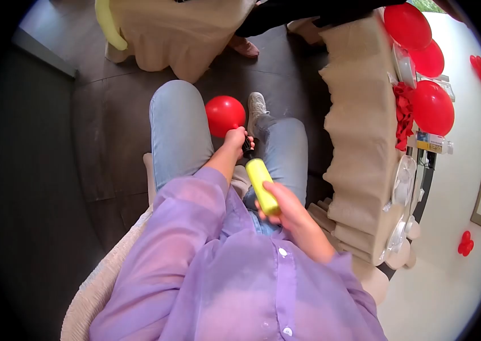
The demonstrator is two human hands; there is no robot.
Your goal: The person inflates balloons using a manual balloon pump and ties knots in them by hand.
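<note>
A yellow hand balloon pump (261,184) with a black end lies across my lap, tilted. My right hand (286,206) is wrapped around its yellow body, slightly blurred. Farther forward, my left hand (236,140) is closed around the black end of the pump, where the neck of a red balloon (225,115) meets it. The balloon is round and partly inflated, between my knees. My left fingers partly hide the joint between neck and nozzle.
To the right, a cloth-covered table (360,131) bears several red balloons (432,108), a heap of uninflated red balloons (404,116), a bottle (435,143) and wrapped dishes (404,179). Ahead stand another draped table (178,34) and a person's foot (244,48). I sit on a covered chair (101,281).
</note>
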